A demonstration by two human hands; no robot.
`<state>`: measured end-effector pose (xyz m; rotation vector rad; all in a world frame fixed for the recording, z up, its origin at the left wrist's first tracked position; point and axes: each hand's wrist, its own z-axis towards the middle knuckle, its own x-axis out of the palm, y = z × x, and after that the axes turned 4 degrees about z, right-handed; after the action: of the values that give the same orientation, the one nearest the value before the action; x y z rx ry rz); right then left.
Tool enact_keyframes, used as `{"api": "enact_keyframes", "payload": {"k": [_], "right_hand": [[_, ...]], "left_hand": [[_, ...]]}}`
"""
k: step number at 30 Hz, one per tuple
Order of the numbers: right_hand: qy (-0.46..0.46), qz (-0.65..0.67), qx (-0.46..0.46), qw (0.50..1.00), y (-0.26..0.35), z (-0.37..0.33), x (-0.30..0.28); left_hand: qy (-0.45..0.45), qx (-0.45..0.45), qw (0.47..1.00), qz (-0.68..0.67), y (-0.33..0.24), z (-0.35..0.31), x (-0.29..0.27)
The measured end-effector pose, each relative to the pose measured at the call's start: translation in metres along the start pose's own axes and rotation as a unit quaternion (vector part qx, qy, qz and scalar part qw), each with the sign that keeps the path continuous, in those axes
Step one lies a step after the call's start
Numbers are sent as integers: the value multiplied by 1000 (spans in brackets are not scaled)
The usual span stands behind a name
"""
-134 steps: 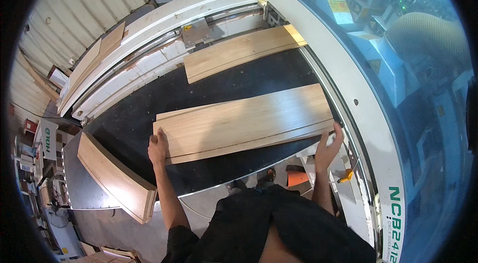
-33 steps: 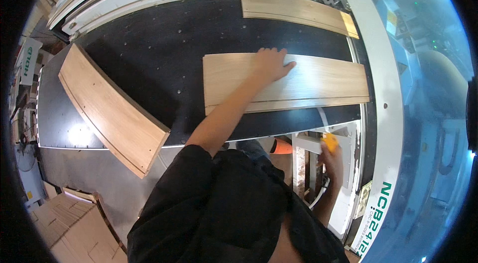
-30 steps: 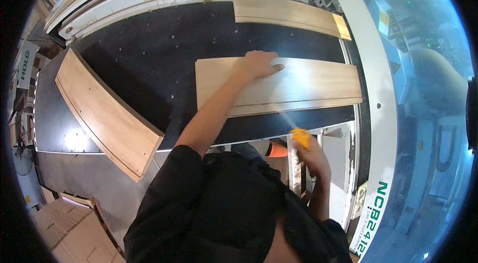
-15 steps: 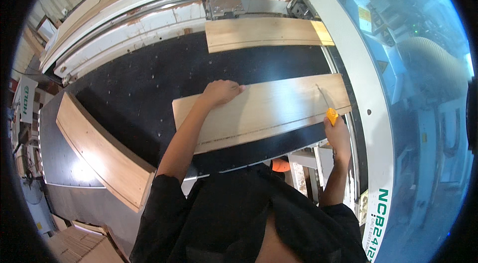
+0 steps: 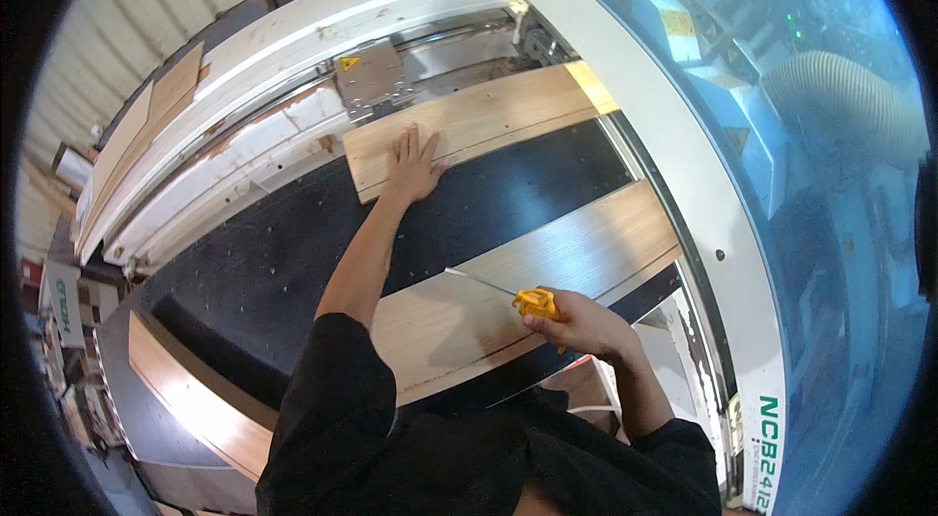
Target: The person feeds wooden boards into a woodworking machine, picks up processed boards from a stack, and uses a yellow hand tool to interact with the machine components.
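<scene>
My left hand (image 5: 416, 167) lies flat on the left part of the far wooden board (image 5: 508, 117), fingers spread. A yellow air blow gun (image 5: 536, 302) with a long thin metal nozzle is gripped in my right hand (image 5: 576, 322). That nozzle points left, over the nearer wooden board (image 5: 547, 267). Both boards are pale, flat and long, with a dark line along the near edge. My left arm hides the nearer board's left end. At the left lies a third wooden board (image 5: 195, 399), partly covered by my sleeve.
The boards rest on a black machine table (image 5: 293, 252). A white machine frame (image 5: 703, 213) with a blue see-through cover (image 5: 831, 272) stands on the right. Behind the table runs a white rail beam with a metal carriage (image 5: 371, 76).
My left hand has gone from the nearer board to the far one. My right hand has brought the blow gun leftward, its nozzle swinging toward the left. The view has shifted and tilted.
</scene>
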<state>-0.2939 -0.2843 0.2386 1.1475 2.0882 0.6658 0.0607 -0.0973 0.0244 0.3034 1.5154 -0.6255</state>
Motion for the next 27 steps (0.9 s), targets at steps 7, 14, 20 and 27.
{"api": "enact_keyframes", "payload": {"k": [7,14,20,27], "right_hand": [[-506,-127,94,848,-84,10,-77],[-173,2,-61,983,-71,2,-27],[154,26,-133,979,-58,5,43],[-341,174,17,924,-191,-72,-16]], "left_hand": [[-4,93,993,68,34,-62,-6],[124,49,990,44,155,-179,-49],[346,-227,895,167,274,-248,-141],[267,-220,932,103,277,-222,-94]]}}
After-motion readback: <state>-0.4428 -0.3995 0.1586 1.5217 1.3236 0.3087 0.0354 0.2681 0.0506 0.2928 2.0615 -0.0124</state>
